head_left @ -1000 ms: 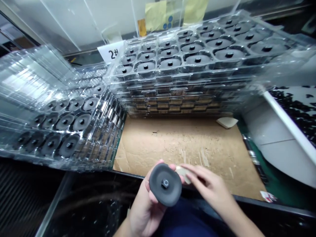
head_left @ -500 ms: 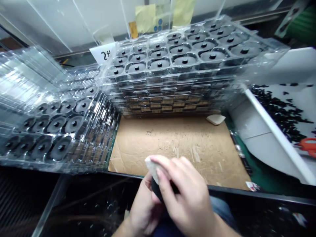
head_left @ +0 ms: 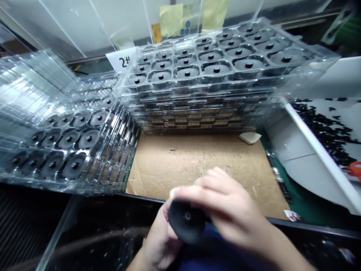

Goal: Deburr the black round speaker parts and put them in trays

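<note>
My left hand (head_left: 160, 241) grips a round black disc (head_left: 184, 223) with a small hub in its middle, low in the view over the table's front edge. My right hand (head_left: 225, 210) lies over the top of the disc with its fingers curled; the pale pad seen earlier is hidden under them. Both hands are blurred by motion. Behind them lies a worn sheet of brown cardboard (head_left: 203, 158).
A stack of clear plastic trays (head_left: 214, 94) filled with the same black discs stands at the back. Another stack (head_left: 67, 150) is at the left. A white tray with small black parts (head_left: 324, 128) is at the right. A pale pad (head_left: 249, 137) lies on the cardboard.
The disc first faced up uncovered in my left hand. My right hand, with a pale pad, moved over it and now sits across its top edge.
</note>
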Action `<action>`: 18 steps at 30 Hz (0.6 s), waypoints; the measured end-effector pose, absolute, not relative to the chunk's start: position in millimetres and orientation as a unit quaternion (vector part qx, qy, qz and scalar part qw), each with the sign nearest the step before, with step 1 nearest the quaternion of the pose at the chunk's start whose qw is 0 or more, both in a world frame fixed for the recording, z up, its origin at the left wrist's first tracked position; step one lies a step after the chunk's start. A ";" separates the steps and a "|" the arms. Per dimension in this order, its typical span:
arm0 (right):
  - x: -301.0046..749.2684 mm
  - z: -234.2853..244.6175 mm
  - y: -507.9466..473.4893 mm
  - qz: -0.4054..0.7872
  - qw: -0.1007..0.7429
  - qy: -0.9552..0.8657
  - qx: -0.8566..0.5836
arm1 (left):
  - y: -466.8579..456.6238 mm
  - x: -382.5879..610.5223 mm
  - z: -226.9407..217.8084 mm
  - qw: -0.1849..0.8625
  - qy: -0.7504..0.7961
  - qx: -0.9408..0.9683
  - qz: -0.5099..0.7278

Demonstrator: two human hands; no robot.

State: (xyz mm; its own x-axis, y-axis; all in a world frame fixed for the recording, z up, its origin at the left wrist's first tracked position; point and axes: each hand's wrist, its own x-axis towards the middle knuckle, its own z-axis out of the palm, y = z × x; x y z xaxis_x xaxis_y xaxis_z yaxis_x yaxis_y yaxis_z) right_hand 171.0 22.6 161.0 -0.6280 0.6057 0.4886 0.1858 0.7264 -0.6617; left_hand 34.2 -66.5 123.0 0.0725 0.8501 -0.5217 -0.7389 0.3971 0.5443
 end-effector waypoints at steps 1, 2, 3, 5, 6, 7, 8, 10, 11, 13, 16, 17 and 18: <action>174.5 153.6 24.6 0.308 0.343 -0.841 -0.284 | -67.5 31.9 124.6 0.737 0.388 0.065 0.550; 179.3 144.5 23.9 0.323 0.332 -0.817 -0.343 | -68.9 29.4 125.2 0.746 0.362 0.057 0.556; 184.5 134.0 20.4 0.342 0.327 -0.787 -0.396 | -70.4 27.2 124.7 0.754 0.335 0.047 0.563; 194.1 110.6 6.9 0.399 0.303 -0.736 -0.456 | -73.0 24.3 121.1 0.767 0.291 0.034 0.571; 197.9 98.9 -1.4 0.431 0.286 -0.720 -0.463 | -73.8 23.9 118.6 0.773 0.274 0.031 0.571; 201.1 88.3 -9.4 0.460 0.266 -0.712 -0.459 | -74.3 24.1 116.0 0.778 0.259 0.030 0.571; 203.8 79.5 -16.0 0.482 0.245 -0.709 -0.453 | -74.4 24.8 113.7 0.781 0.245 0.030 0.574; 209.3 70.6 -22.6 0.502 0.212 -0.706 -0.453 | -73.6 26.9 111.2 0.784 0.223 0.029 0.579; 212.3 71.6 -22.4 0.498 0.205 -0.701 -0.468 | -72.9 28.0 111.1 0.786 0.219 0.028 0.577; 217.8 85.4 -17.2 0.466 0.223 -0.687 -0.511 | -71.4 30.4 112.9 0.791 0.222 0.027 0.570; 216.8 124.7 -7.2 0.379 0.304 -0.721 -0.494 | -69.1 35.0 117.4 0.793 0.250 0.043 0.555; 212.5 138.0 -4.9 0.349 0.329 -0.758 -0.442 | -68.3 36.8 118.7 0.789 0.279 0.051 0.545; 206.7 149.4 -3.1 0.322 0.345 -0.799 -0.373 | -67.6 38.4 119.6 0.784 0.316 0.061 0.531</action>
